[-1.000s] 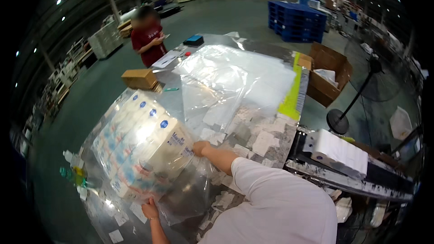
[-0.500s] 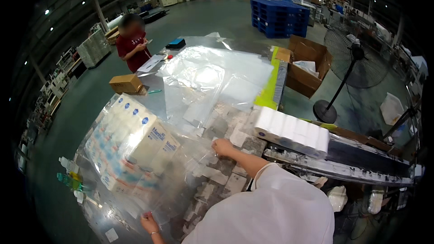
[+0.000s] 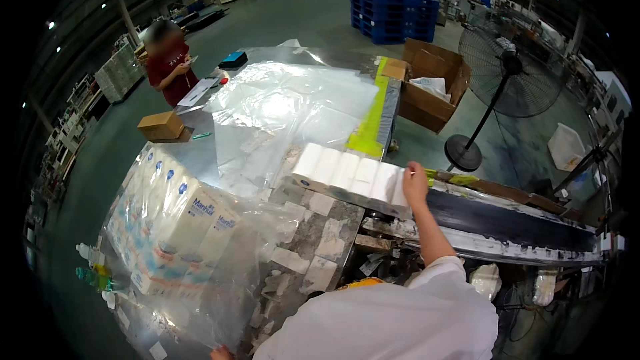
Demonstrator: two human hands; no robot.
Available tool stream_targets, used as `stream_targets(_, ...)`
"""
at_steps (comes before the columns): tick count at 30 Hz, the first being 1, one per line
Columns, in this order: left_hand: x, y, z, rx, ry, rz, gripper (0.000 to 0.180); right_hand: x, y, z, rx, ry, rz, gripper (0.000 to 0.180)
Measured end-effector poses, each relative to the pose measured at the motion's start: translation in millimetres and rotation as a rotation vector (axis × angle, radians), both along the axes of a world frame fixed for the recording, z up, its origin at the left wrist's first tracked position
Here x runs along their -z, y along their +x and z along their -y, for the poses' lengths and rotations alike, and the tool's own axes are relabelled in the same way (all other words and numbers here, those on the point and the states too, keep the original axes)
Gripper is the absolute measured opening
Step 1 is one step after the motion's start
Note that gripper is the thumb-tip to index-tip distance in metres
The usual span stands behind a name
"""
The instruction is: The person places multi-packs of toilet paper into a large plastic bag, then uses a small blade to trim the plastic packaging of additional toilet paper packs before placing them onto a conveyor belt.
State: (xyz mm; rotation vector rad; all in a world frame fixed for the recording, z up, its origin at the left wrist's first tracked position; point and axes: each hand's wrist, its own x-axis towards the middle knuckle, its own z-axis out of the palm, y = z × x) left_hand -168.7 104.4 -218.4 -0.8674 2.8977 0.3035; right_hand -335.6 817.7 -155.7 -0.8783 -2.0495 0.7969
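A long pack of white paper rolls [image 3: 353, 175] spans the table's right edge and the near end of the conveyor. My right hand [image 3: 415, 185] is closed against its right end, fingers curled at the end roll. On the left stands a large block of printed tissue packs [image 3: 180, 213], partly inside a clear plastic bag [image 3: 233, 270]. The bag's loose mouth spreads right across the table. My left hand [image 3: 222, 353], cut off by the lower edge of the picture, is closed at the bag's near edge; most of its fingers are out of sight.
Clear plastic sheets [image 3: 287, 100] lie piled on the table's far part. A brown carton [image 3: 161, 125] sits at its left edge. To the right are a conveyor [image 3: 507, 218], an open cardboard box [image 3: 433, 110] and a standing fan [image 3: 463, 153]. A person in red [image 3: 170, 67] stands beyond the table.
My right hand has left the bag's mouth and moved right to the end of the roll pack. The pack has slid left onto the table. My left hand has dropped toward the lower edge.
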Motion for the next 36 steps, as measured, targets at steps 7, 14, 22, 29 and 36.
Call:
stream_targets(7,-75.8,-77.3,-157.4,0.444,0.595,0.282,0.033,48.0,-43.4,-33.9,-0.355,-0.344,-0.033,0.043)
stream_targets(14,-66.1,-191.8,-311.3,0.701,1.08,0.012,0.036,20.5,-52.6,59.2,-0.668,-0.289,0.487,0.046)
stream_targets(22,-23.2,-241.6,-373.1,-0.131,1.644,0.113,0.053,62.6,-74.9,110.8,-0.912,-0.618,0.427,0.042)
stream_targets(29,-51.3,-230.1,-387.7,-0.266,1.949,0.234,0.06,73.8,-41.4,152.4,-0.646,-0.916,0.254,0.046)
stream_targets(36,-115.6,-214.1,-364.7,-0.181,2.021,0.395,0.048,-57.3,3.9,146.7,-0.809,-1.621,0.348,0.057)
